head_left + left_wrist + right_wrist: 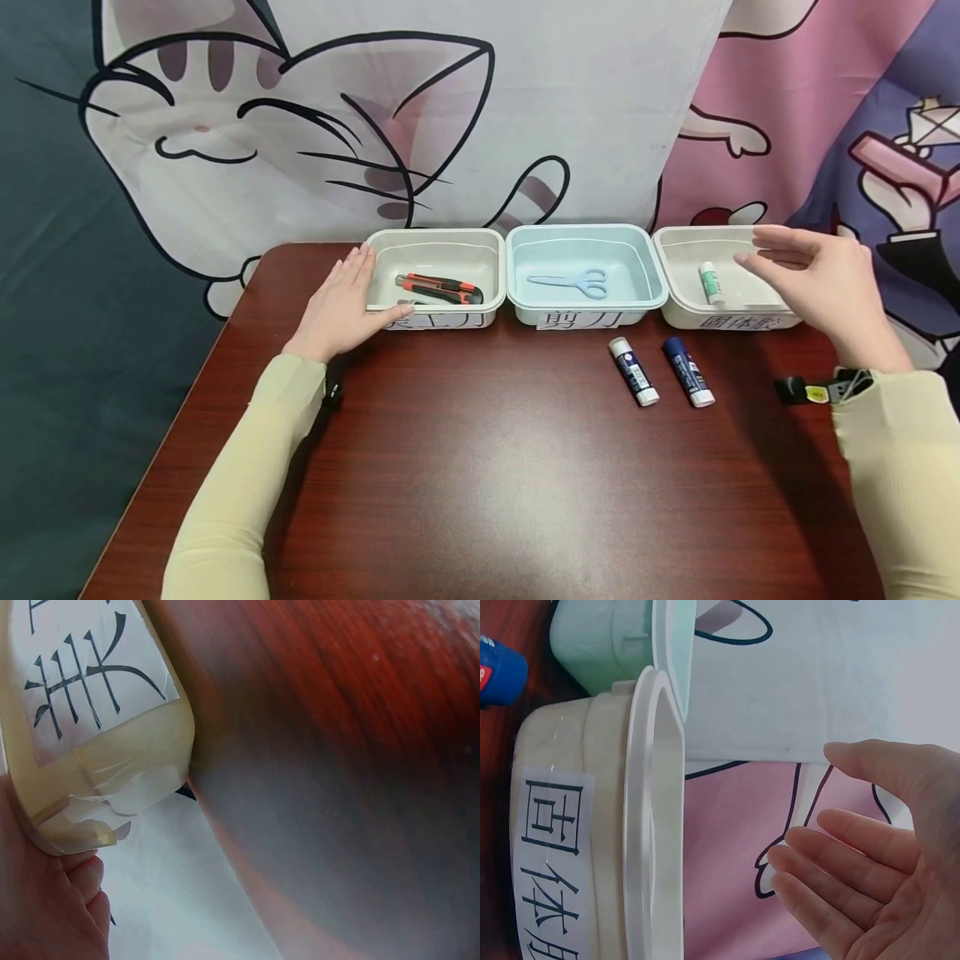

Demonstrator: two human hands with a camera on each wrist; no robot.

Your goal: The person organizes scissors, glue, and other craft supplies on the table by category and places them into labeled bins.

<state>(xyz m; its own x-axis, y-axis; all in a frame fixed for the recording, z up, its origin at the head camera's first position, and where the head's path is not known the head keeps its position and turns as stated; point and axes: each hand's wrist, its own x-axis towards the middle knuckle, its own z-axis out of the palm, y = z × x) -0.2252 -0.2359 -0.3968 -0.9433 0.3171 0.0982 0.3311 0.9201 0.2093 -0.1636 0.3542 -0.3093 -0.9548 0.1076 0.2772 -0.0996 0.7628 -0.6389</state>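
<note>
My left hand rests with straight fingers against the left end of a cream bin that holds red-and-black utility knives. In the left wrist view the fingers show beside the bin's corner. Above the right cream bin, my right hand hovers with relaxed fingers and nothing in its grasp. A green-and-white glue stick lies inside that bin. Two more glue sticks lie on the table in front: one with a white cap, one with a blue cap.
Between the cream bins stands a light blue bin with blue scissors in it. All three bins carry paper labels and stand in a row at the back of the brown table. A printed cloth hangs behind.
</note>
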